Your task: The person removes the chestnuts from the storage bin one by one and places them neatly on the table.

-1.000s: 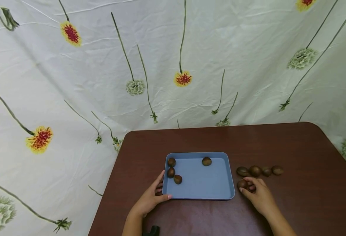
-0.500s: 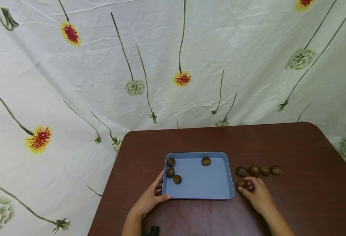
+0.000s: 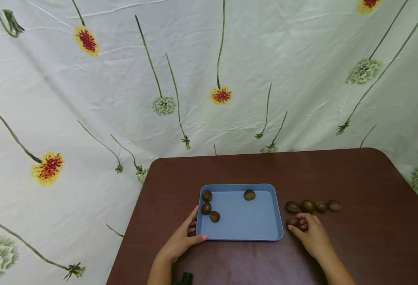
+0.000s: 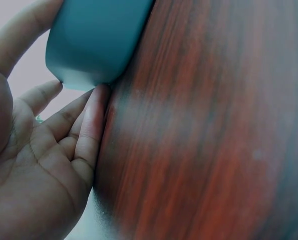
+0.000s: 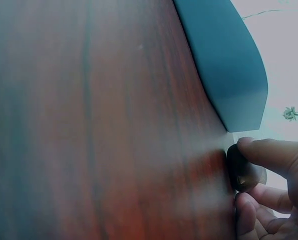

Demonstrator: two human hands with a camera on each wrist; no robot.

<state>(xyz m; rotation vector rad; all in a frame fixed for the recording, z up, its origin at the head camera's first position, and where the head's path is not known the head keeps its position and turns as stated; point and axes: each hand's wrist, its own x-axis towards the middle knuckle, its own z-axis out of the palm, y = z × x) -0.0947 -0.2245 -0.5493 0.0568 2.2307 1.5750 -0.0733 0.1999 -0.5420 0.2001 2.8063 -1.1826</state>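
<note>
A shallow blue tray [image 3: 244, 225] lies on the dark brown table. My left hand [image 3: 180, 239] holds its near left corner, thumb on the front rim and fingers along the left side; the left wrist view shows the fingertips against the tray's wall [image 4: 96, 45]. Three chestnuts [image 3: 206, 208] sit near the tray's left side, and another chestnut [image 3: 249, 194] lies towards its back right. Just right of the tray, my right hand [image 3: 312, 235] pinches a brown chestnut [image 3: 292, 221] between thumb and fingers, low at the tabletop. The right wrist view shows this chestnut [image 5: 243, 170] dark and glossy.
Several more chestnuts [image 3: 307, 206] form a row right of the tray, just beyond my right hand. A dark object [image 3: 186, 278] shows at the bottom edge by my left wrist. Behind the table [image 3: 369, 178] hangs a white flowered cloth [image 3: 244, 51].
</note>
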